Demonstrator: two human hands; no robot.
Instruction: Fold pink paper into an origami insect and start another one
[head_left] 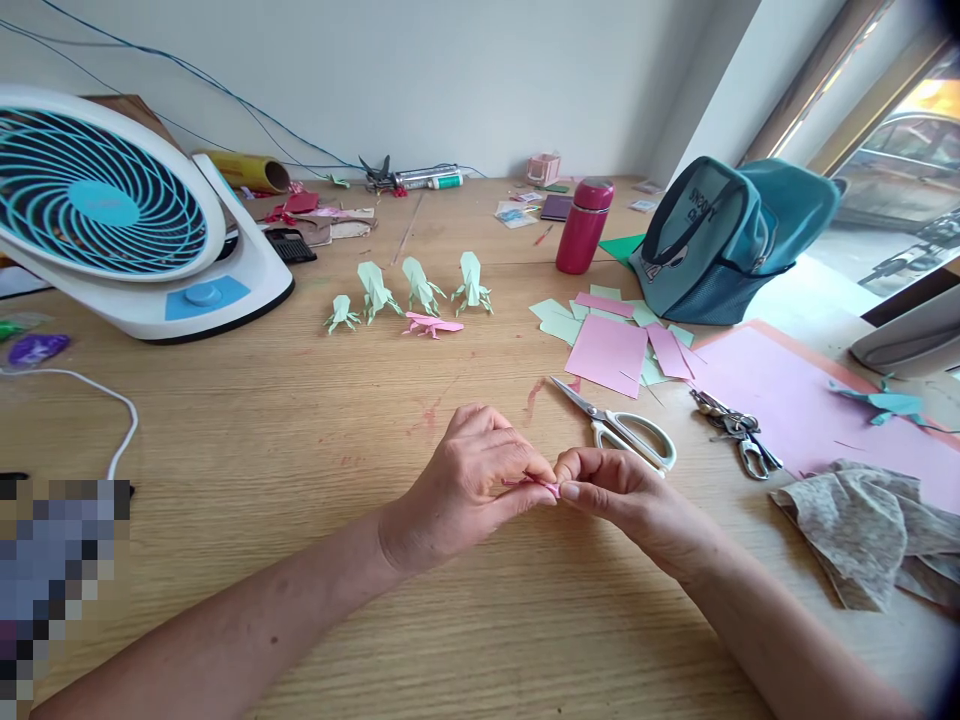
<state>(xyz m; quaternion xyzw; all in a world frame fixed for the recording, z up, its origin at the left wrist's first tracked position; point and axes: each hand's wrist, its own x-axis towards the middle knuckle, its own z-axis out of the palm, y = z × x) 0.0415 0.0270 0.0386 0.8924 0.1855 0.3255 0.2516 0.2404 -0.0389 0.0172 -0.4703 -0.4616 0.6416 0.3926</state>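
Note:
My left hand (472, 475) and my right hand (622, 495) meet over the wooden table (300, 440), fingers pinched together on a small folded pink paper piece (544, 485). Only a sliver of the pink paper shows between the fingertips. Beyond them stand several folded green paper insects (416, 290) and one pink paper insect (433, 324). White-handled scissors (622, 428) lie just past my right hand.
Pink and green paper sheets (609, 350) lie right of centre, with a large pink sheet (787, 400), keys (739, 435) and a patterned cloth (870, 525). A white-and-blue fan (112, 215) stands at left, a red bottle (585, 225) and teal bag (727, 240) at back.

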